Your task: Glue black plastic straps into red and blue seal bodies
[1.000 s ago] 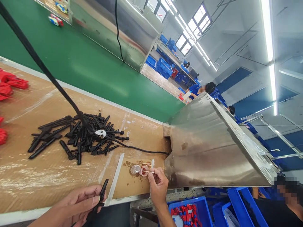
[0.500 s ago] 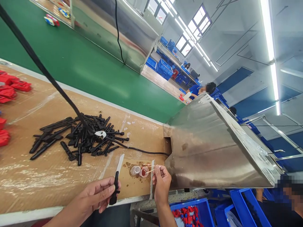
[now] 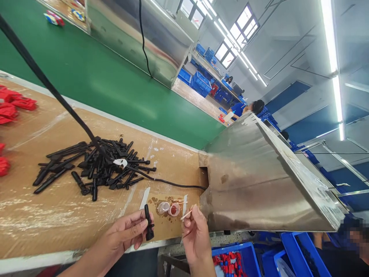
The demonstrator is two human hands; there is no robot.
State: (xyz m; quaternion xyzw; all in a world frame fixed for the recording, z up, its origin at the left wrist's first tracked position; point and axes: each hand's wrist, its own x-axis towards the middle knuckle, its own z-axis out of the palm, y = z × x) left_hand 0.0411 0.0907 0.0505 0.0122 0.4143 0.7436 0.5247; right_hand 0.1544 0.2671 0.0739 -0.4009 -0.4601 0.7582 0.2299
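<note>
One black part [image 3: 148, 226] stands in the left hand [image 3: 130, 230].

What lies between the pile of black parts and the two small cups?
Head view: a white strip lies on the brown tabletop between the black pile and the cups.

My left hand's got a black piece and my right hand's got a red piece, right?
Not quite: your right hand holds a thin, pale stick, not a red piece. The head view shows it. Your left hand does have a black piece.
</note>
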